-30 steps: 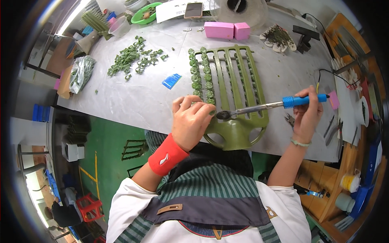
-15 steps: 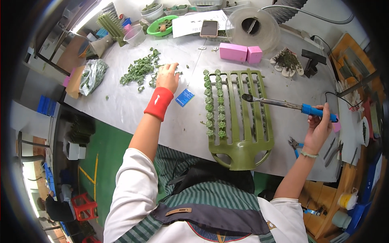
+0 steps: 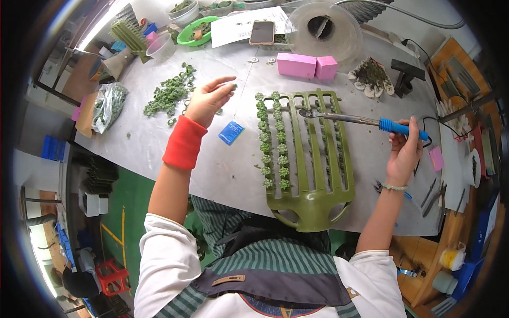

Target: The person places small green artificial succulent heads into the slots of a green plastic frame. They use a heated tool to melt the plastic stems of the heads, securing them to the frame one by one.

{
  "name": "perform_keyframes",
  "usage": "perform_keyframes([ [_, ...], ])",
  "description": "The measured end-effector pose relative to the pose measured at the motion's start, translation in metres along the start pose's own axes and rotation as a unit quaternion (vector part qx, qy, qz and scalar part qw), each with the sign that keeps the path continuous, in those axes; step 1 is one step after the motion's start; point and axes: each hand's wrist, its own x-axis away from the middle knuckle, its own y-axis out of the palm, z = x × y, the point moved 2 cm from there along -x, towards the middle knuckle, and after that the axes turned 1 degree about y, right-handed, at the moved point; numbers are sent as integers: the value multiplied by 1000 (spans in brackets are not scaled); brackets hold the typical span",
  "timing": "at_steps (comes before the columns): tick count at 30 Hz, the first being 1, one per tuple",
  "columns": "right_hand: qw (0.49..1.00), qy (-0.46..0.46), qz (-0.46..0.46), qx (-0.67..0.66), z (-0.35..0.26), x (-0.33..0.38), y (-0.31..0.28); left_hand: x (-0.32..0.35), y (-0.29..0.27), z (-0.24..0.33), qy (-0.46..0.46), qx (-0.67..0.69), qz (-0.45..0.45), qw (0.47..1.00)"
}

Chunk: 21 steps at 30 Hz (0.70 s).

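My left hand (image 3: 208, 100), red wristband below it, is raised over the table. Its fingertips pinch a small green plastic piece (image 3: 234, 86); its exact shape is too small to tell. A pile of little green rosettes (image 3: 168, 94) lies just left of that hand. My right hand (image 3: 404, 151) grips the blue handle of a soldering iron (image 3: 355, 118). The iron's flat dark tip hovers over an olive-green slotted plastic frame (image 3: 318, 204). Two rows of green rosettes (image 3: 281, 147) line the frame's left slots; darker bits show in the slots farther right.
A blue card (image 3: 231, 132) lies between pile and frame. Pink blocks (image 3: 297, 65), a phone (image 3: 262, 33) and a clear round reel (image 3: 347, 45) stand behind. A dirty glove (image 3: 372, 78) and black stand (image 3: 407, 77) sit right; pliers (image 3: 435, 201) lie near the right edge.
My left hand has lifted from beside the pile and turned, a small green piece now at its fingertips. My right hand keeps the iron over the frame. The whole view has shifted slightly.
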Motion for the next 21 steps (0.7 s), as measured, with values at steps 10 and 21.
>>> perform_keyframes([
  [10,999,-6,-36,6,17,-9,15,-9,72,-6,119,-253,-88,956],
  [21,1000,-3,-17,-10,43,-15,25,-28,106,-29,266,-470,-39,841],
])
